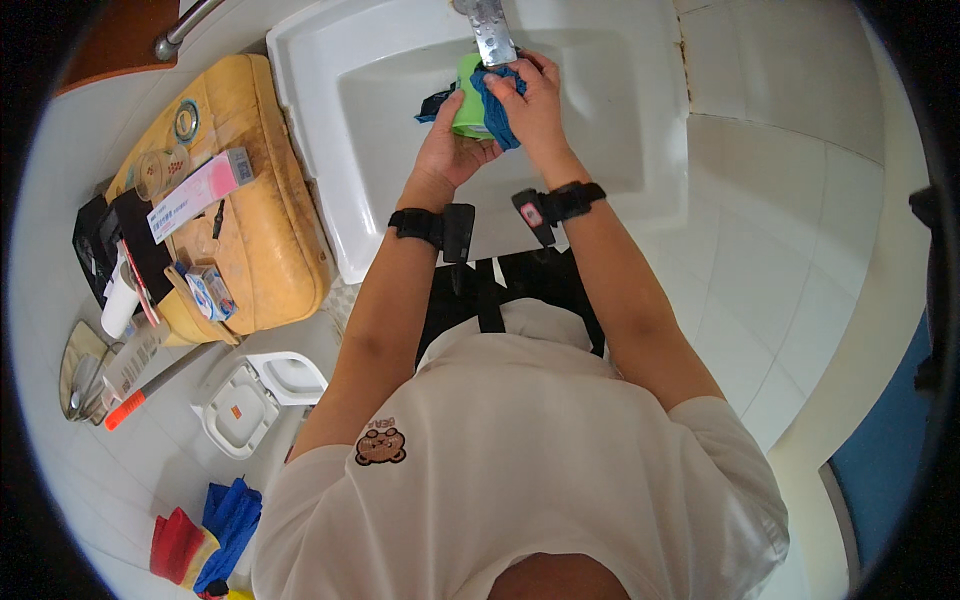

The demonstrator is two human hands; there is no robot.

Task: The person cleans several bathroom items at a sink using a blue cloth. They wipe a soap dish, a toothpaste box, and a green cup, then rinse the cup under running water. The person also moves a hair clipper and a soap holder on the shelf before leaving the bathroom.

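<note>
My left hand [448, 150] grips a light green cylindrical container [469, 105] from its left and lower side. Bunched in my right hand [536, 105] is a blue cloth [493, 112], pressed against the container's right side. Both hands are over the white sink basin [390, 202], just under the end of the metal faucet [491, 34]. Behind the container, to the left, a dark piece of cloth or plastic [435, 105] sticks out; what it is I cannot tell. Whether water is running is not clear.
Left of the sink, a worn yellow padded surface [277, 247] carries a pink-and-white box [201, 193], a clear cup [163, 171], a roll of tape [186, 121] and a small blue-and-white box [211, 292]. An orange-handled tool [126, 410] and a folded umbrella [229, 517] are further down.
</note>
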